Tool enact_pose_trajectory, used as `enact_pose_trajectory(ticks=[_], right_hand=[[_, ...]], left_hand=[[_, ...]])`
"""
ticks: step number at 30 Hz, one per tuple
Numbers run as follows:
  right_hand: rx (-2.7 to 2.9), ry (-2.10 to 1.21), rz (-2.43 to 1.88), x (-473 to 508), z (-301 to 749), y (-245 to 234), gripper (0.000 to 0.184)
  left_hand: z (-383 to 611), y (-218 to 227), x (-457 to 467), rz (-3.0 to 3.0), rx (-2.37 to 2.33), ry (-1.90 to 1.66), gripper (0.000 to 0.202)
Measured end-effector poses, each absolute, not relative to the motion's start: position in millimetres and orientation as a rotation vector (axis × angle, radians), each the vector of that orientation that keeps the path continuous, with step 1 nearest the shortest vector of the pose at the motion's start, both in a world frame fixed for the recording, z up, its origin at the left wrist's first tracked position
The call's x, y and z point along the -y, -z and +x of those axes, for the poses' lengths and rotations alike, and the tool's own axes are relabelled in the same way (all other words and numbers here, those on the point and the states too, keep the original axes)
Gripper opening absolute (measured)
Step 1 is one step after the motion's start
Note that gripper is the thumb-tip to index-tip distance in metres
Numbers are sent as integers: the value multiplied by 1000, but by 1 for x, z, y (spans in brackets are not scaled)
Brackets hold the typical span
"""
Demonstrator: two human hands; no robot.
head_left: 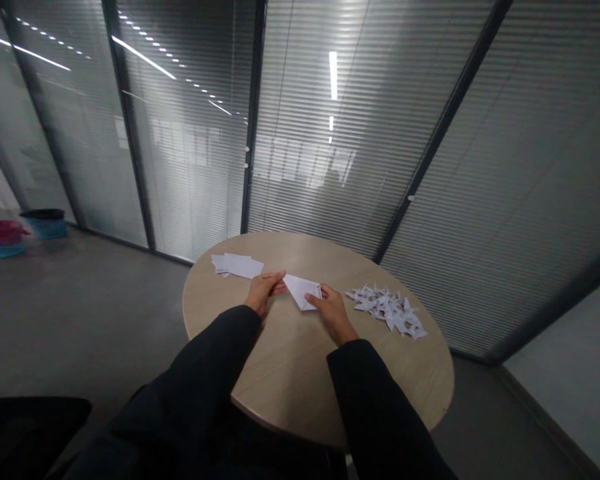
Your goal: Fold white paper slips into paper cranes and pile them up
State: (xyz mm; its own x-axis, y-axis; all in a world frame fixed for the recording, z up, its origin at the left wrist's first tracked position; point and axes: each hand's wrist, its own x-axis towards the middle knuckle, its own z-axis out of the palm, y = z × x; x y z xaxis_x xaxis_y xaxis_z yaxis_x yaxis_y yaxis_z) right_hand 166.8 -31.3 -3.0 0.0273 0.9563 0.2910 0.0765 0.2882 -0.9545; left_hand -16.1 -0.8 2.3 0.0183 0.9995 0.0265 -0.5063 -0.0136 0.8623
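Note:
Between my hands, a little above the table, is a folded sheet of white paper with a slanted edge and a pointed left corner. My left hand pinches that left corner between thumb and fingertips. On the paper's right side, my right hand grips it, thumb on top and fingers behind. Just beyond my left hand lies a small stack of white paper sheets, slightly fanned out. To the right of my right hand spreads a heap of small pointed folded-paper pieces.
The round wooden table stands close to a glass partition with blinds. On the floor at far left are a blue bin with a black liner and one with a red liner. A dark chair-like shape is at lower left.

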Motion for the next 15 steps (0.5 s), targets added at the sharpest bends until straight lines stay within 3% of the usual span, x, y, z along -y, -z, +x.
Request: enact_pose_trajectory(ticks=[8,15], right_hand=[[1317,-946,-1055,29,170,5,38],[1320,-982,-1049,31,169,5,39]], left_hand=[[-16,1,-2,850,-649,-1319,30],[-16,-4,2,838,-645,-1321,22]])
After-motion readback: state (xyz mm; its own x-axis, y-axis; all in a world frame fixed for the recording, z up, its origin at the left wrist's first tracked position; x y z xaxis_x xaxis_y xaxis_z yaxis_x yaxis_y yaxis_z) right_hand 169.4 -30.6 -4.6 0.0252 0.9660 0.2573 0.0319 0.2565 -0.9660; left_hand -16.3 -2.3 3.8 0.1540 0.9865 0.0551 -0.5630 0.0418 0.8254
